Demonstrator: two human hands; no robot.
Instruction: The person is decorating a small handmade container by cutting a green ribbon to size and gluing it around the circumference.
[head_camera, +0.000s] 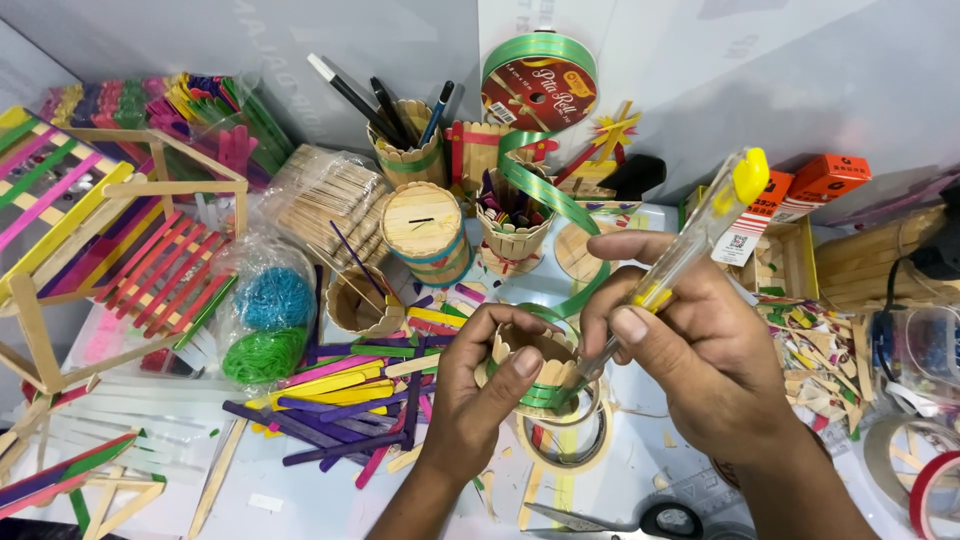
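My left hand (478, 395) grips a small round cup of wooden craft sticks (533, 365) with a green ribbon band around it. My right hand (690, 350) holds a clear glue tube with a yellow cap (700, 235), its tip touching the cup's side near the green band. Both hands hover above a roll of tape (565, 445) on the white table. A green ribbon (550, 190) trails from its spool (540, 80) down towards the cup.
Coloured craft sticks (340, 400) lie loose left of my hands. Stick-built cups (425, 230), a pen holder (405, 140), a bag of plain sticks (320, 195) and a coloured stick frame (110, 240) stand behind. Scissors (620, 520) lie near the front edge; scraps (815, 360) and tape rolls (920, 470) lie right.
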